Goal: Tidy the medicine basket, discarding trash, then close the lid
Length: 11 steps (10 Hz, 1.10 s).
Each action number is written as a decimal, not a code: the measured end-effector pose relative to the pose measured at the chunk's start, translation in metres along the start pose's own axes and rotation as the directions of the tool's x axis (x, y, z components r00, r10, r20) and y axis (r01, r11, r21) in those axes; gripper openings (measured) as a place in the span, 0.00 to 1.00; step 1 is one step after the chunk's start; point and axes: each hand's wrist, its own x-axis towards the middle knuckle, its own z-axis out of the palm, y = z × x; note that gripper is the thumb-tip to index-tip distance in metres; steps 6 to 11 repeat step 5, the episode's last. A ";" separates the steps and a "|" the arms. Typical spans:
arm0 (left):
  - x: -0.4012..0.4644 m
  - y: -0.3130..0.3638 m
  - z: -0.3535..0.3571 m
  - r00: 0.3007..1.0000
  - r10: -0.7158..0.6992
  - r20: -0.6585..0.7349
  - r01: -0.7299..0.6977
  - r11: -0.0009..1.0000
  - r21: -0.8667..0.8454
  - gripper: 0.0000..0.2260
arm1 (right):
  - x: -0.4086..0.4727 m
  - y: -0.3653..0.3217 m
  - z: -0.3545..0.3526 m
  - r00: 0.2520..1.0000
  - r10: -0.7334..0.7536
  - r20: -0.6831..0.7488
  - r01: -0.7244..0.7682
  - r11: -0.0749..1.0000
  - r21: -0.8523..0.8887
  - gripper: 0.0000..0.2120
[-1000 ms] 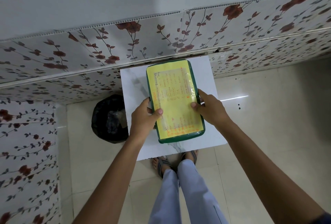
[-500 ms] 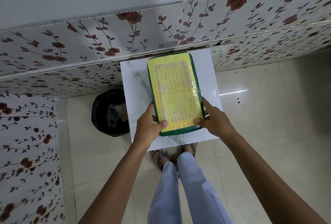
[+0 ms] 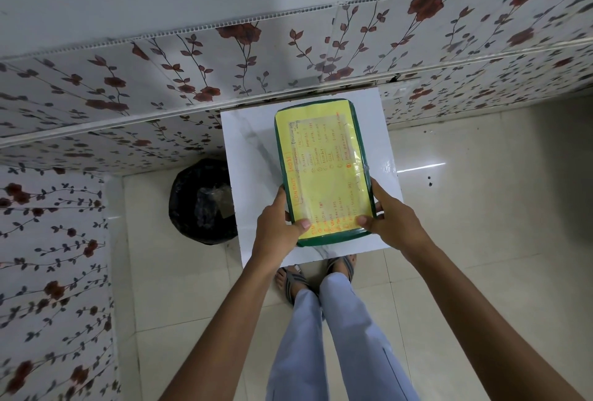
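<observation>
A green medicine basket stands on a small white table, its lid on top. The lid is covered by a yellow sheet with handwritten lines under clear tape. My left hand grips the near left corner of the lid, thumb on top. On the near right corner my right hand holds it the same way. The inside of the basket is hidden by the lid.
A bin lined with a black bag stands on the floor just left of the table, some clear wrapping inside it. Flowered wall panels run behind and to the left. My feet in sandals are under the table's near edge.
Both hands slid from the lid's long sides toward its near corners. The view shifted slightly; the basket stays on the table.
</observation>
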 end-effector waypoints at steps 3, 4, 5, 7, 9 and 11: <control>-0.002 0.004 0.001 0.999 -0.033 -0.011 0.032 0.999 -0.033 0.30 | 0.001 -0.001 0.001 1.000 0.021 0.002 -0.021 1.000 -0.018 0.35; -0.007 0.008 0.000 0.998 -0.069 -0.013 0.069 0.996 -0.052 0.28 | -0.003 -0.002 0.001 0.999 0.043 -0.005 -0.043 0.999 -0.005 0.34; -0.015 0.017 -0.003 0.998 -0.068 -0.013 0.069 0.996 0.058 0.23 | -0.008 -0.008 -0.002 0.998 0.052 -0.025 -0.052 0.998 -0.024 0.36; -0.015 0.017 -0.003 0.998 -0.068 -0.013 0.069 0.996 0.058 0.23 | -0.008 -0.008 -0.002 0.998 0.052 -0.025 -0.052 0.998 -0.024 0.36; -0.015 0.017 -0.003 0.998 -0.068 -0.013 0.069 0.996 0.058 0.23 | -0.008 -0.008 -0.002 0.998 0.052 -0.025 -0.052 0.998 -0.024 0.36; -0.015 0.017 -0.003 0.998 -0.068 -0.013 0.069 0.996 0.058 0.23 | -0.008 -0.008 -0.002 0.998 0.052 -0.025 -0.052 0.998 -0.024 0.36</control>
